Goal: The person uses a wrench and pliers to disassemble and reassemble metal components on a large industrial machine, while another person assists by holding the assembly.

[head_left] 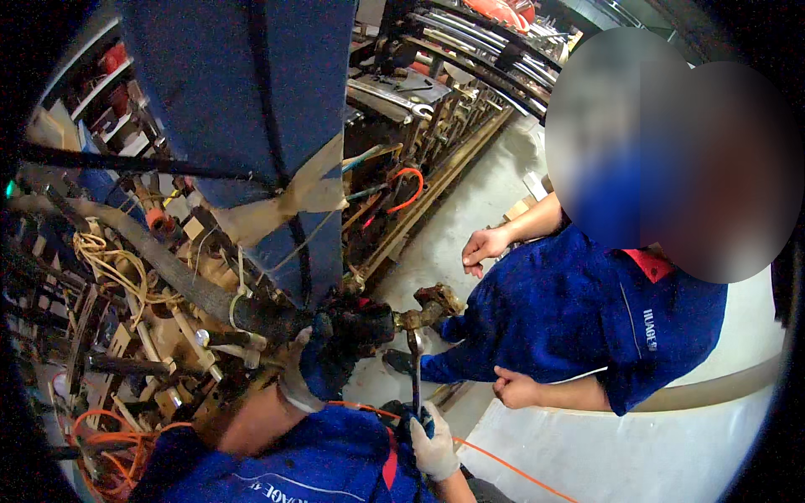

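My left hand (317,367), in a dark-palmed work glove with a pale cuff, closes round the thick hose near its black end (369,327). A worn, brass-coloured metal fitting (434,307) sticks out of that end to the right. My right hand (434,444), gloved in white with a dark blue palm, is wrapped round the handle of a wrench (416,377). The wrench stands nearly upright in view, its head against the fitting's neck. Part of my left fingers is lost in the dark around the hose.
A co-worker in blue (545,310) stands close on the right, both bare hands apart from the fitting. Machinery with tied cords (126,272) fills the left, beside a tall blue panel (201,92). A tool bench (390,96) lies beyond. An orange hose (511,469) runs behind me.
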A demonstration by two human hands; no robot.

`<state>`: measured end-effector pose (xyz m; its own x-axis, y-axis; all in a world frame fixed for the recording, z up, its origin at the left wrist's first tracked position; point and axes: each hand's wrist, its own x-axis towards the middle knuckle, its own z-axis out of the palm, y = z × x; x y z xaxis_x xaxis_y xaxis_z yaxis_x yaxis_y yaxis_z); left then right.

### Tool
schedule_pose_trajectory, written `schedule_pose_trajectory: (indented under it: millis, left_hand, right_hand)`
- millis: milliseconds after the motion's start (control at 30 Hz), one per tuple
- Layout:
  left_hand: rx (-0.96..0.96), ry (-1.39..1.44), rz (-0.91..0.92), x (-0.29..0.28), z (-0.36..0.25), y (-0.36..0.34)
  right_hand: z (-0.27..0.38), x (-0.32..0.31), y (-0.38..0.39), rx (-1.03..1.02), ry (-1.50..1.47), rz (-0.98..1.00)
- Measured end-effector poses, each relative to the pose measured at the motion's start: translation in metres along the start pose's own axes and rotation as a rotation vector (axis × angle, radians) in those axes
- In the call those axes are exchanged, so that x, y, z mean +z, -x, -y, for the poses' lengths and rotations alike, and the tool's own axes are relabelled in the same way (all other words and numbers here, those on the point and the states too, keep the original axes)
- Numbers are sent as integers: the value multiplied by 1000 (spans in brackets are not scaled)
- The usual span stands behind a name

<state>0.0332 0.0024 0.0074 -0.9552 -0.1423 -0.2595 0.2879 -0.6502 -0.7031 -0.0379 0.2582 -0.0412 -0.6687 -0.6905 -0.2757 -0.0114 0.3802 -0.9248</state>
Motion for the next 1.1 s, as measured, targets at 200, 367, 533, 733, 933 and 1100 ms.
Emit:
schedule_pose_trajectory:
  millis: [200,367,533,733,933,1100]
  left_hand:
    - [262,-1309,273,-27,-25,-16]
    - [385,-1593,304,-17,-17,-9]
    - [258,-1436,332,-12,-17,-15]
    - [311,-1402,235,-13,-12,-15]
    - [211,-1517,387,-23,-33,-11]
    - [28,-1428,395,-29,-52,-12]
  right_hand:
    - [-2,12,-3,-7,16,-42]
    - [-2,22,3,-13,35,-83]
    - [27,21,5,124,-3,-56]
    - [23,32,-4,18,-58,-136]
    - [27,31,0,123,-363,-102]
    - [-30,47,-14,123,-436,-95]
